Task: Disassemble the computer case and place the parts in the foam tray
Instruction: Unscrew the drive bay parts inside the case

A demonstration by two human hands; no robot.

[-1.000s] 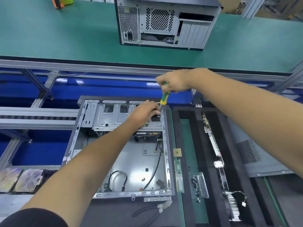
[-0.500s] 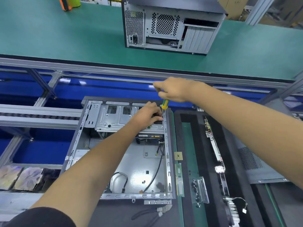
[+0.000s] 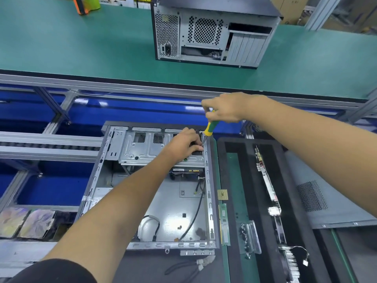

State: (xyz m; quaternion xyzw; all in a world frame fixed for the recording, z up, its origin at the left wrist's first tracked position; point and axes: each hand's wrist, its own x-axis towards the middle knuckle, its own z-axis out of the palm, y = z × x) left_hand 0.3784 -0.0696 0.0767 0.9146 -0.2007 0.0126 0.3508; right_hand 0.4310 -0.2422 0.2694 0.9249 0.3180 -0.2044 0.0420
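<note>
The open case (image 3: 155, 193) lies flat in the lower middle of the frame, its metal floor bare but for a few black cables (image 3: 193, 213). At its far end sits the drive cage (image 3: 146, 150), and there my left hand (image 3: 184, 145) rests, fingers curled and pressed together against the cage's right corner (what they hold, if anything, I cannot tell). My right hand (image 3: 224, 108) is above it, fingers pinching the top of the screwdriver (image 3: 211, 127), whose green-and-yellow handle tilts down toward the case's right rail. Just right of the case is the foam tray (image 3: 240, 201), black, with a long board (image 3: 267, 184) standing in one slot and a clear bag of screws (image 3: 250, 235) in another. In the upper middle of the frame a second case (image 3: 212, 31) stands upright on the green table (image 3: 81, 41).
</note>
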